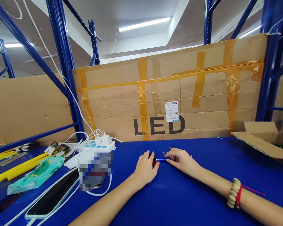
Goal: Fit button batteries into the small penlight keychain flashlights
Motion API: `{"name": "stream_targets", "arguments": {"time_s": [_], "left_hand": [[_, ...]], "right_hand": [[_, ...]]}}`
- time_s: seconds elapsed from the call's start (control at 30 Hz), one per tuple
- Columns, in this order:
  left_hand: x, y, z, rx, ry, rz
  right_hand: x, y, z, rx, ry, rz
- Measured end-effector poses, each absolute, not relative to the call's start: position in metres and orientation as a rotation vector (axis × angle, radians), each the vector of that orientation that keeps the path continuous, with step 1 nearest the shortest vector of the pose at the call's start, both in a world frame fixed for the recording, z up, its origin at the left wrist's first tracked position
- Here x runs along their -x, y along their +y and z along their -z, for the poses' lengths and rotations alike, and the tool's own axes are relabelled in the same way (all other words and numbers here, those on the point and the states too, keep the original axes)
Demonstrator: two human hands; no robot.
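Observation:
On the blue tabletop, my left hand lies palm down over a small dark red object, mostly hidden beneath its fingers. My right hand pinches the right end of a thin bright blue rod between thumb and fingertips. The rod's left end meets the red object beside my left hand. Small dark and silvery pieces lie just behind and under my right hand; they are too small to name.
At the left are a phone with white cables, a white power strip, a teal packet and yellow tubes. An open cardboard box stands at the right. A cardboard sheet marked LED rises behind the table between blue posts.

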State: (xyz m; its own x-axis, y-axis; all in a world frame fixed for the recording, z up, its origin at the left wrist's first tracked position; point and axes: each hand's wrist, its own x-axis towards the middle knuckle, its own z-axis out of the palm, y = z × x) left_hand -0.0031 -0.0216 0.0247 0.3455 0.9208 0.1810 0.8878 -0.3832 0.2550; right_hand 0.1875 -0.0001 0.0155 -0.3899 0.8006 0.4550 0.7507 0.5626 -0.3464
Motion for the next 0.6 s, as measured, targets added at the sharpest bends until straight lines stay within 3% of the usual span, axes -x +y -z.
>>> {"name": "stream_targets", "arguments": {"time_s": [0.6], "left_hand": [[0.002,-0.021,-0.02,-2.514,1.384,-0.536]], "right_hand": [[-0.187,-0.005,-0.018,1.251,-2.299,-0.098]]}}
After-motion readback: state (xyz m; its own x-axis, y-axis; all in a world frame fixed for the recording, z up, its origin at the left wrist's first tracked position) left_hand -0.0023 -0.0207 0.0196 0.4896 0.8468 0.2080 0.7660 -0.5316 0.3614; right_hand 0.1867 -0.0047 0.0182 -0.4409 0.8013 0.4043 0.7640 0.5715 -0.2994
